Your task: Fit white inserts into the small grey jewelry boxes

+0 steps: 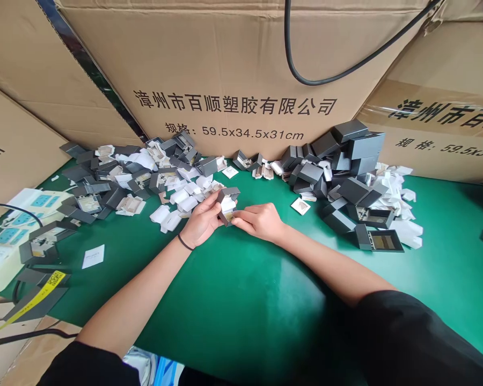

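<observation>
A small dark grey hinged box with a white insert showing inside is held above the green table. My left hand grips its left side, with the thumb along the near edge. At the lower right corner of the same box, the fingers of my right hand are pinched together; part of that grip is hidden. Just behind my left hand lie loose white inserts. A square white card with a cutout rests to the right of my right hand.
Grey boxes and white pieces form a pile on the left and another on the right. Large cardboard cartons stand along the back. A power strip, a white paper and a yellow-tagged cable are at left.
</observation>
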The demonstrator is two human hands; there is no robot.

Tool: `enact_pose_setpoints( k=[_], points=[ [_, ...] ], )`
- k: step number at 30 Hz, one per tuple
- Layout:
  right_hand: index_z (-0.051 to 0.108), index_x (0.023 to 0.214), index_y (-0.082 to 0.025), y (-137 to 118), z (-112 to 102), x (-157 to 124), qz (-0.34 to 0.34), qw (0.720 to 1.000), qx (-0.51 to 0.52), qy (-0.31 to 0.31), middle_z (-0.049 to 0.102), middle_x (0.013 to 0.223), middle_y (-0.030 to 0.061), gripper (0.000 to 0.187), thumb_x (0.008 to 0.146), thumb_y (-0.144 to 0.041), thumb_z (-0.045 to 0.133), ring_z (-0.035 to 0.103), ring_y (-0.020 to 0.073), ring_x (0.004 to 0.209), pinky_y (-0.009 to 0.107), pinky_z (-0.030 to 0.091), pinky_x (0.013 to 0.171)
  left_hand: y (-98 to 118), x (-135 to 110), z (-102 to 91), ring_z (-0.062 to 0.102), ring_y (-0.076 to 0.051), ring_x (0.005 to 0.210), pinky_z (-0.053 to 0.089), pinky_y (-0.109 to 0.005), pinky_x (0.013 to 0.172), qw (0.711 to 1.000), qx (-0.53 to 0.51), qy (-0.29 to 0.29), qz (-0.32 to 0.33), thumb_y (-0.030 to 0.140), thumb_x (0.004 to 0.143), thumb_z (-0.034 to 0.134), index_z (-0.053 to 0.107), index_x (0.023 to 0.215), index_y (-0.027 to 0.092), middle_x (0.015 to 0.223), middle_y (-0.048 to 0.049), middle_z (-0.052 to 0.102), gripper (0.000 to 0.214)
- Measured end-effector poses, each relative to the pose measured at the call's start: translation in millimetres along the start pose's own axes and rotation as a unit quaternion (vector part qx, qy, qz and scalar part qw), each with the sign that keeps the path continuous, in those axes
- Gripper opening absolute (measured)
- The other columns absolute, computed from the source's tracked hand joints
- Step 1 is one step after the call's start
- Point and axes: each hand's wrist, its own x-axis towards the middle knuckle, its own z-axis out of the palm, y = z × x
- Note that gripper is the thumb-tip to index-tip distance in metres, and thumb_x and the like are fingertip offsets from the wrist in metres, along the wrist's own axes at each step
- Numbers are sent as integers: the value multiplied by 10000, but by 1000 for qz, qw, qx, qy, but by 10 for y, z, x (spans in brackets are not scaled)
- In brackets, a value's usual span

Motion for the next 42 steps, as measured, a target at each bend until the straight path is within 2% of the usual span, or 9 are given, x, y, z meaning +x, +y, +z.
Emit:
enact_pose_setpoints(
  k=[5, 8, 13, 19, 24, 37, 42],
  points=[
    [597, 1155, -221, -46, 22, 41, 1, 999, -9, -53, 709, 850, 38, 608, 878, -649, 266, 612, 127, 682, 241, 223, 511, -18, -2, -6, 496, -250, 1158, 485, -358, 848, 1000, 6, 5, 9, 270, 808, 614, 457, 1321, 261, 1303, -86, 523, 537],
    [571, 1186, -235, -34, 2, 37, 0, 997, -7, -78, 714, 865, 34, 590, 880, -642, 274, 621, 140, 688, 240, 227, 513, -32, 1, -18, 491, -258, 1161, 491, -351, 821, 1000, 6, 4, 6, 268, 815, 606, 460, 1317, 260, 1307, -91, 517, 523],
    [533, 1231, -262, -23, -38, 49, 13, 994, 1, -106, 717, 872, 39, 560, 882, -628, 295, 641, 159, 710, 236, 258, 528, -38, 3, -29, 474, -259, 1186, 467, -382, 875, 1000, 0, 3, 11, 265, 816, 608, 475, 1302, 272, 1315, -85, 514, 504],
    [502, 1263, -270, -19, -61, 105, 26, 990, 6, -140, 709, 819, 52, 573, 867, -640, 316, 634, 172, 691, 238, 297, 560, -31, -19, 0, 455, -289, 1215, 464, -412, 893, 1000, 11, 21, 14, 293, 813, 611, 418, 1349, 290, 1357, -86, 479, 570],
    [537, 1226, -266, 7, -76, 118, 21, 989, 40, -137, 688, 741, 32, 581, 847, -658, 335, 604, 168, 651, 238, 254, 541, -52, -23, -6, 430, -303, 1244, 450, -424, 922, 999, 29, 19, 23, 306, 830, 588, 370, 1380, 290, 1371, -83, 465, 591],
    [614, 1134, -266, 127, 41, 114, 2, 988, 121, -98, 617, 606, -1, 565, 804, -674, 404, 521, 125, 540, 226, 230, 523, -66, -53, 20, 468, -295, 1203, 495, -382, 858, 997, 49, 39, 34, 273, 846, 561, 412, 1357, 235, 1363, -101, 468, 532],
    [600, 1160, -289, 138, 64, 124, 10, 989, 120, -84, 656, 646, 1, 540, 799, -658, 443, 562, 132, 574, 221, 231, 516, -50, -62, 31, 480, -293, 1189, 500, -378, 842, 997, 44, 56, 23, 284, 842, 568, 383, 1369, 223, 1323, -117, 506, 562]
  ],
)
